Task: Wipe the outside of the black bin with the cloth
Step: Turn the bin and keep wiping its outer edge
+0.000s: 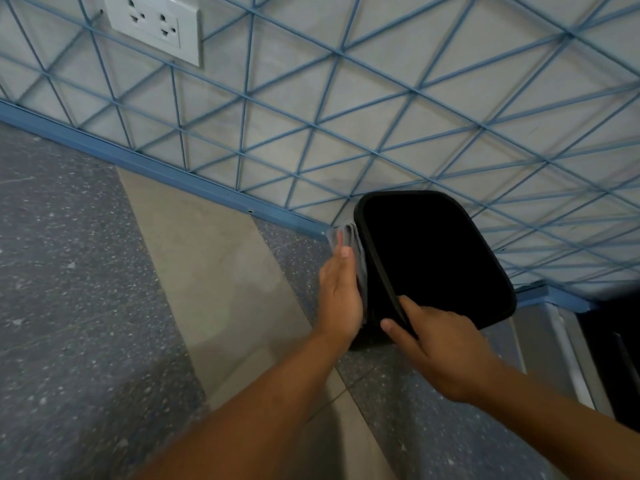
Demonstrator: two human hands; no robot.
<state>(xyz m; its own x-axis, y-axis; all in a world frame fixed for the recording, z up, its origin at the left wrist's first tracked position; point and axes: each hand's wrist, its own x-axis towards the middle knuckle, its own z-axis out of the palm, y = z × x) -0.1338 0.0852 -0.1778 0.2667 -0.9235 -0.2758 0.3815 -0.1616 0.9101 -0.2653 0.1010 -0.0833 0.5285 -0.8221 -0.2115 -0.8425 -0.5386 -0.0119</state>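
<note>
The black bin (pixel 433 258) stands on the speckled floor (pixel 69 289) against the wall (pixel 346 116) with its blue triangle lines. The left hand (pixel 341 296) lies flat, fingers straight, pressing the pale cloth (pixel 351 240) against the bin's outer side — the cloth shows just beyond its fingertips. The right hand (pixel 440 344) grips the bin's near rim, fingers curled over the edge, thumb outside. A white socket (pixel 154 24) sits well beyond the left hand.

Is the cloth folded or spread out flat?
Folded: the cloth shows stacked layers at its edge, pressed by the left hand against the black bin.
</note>
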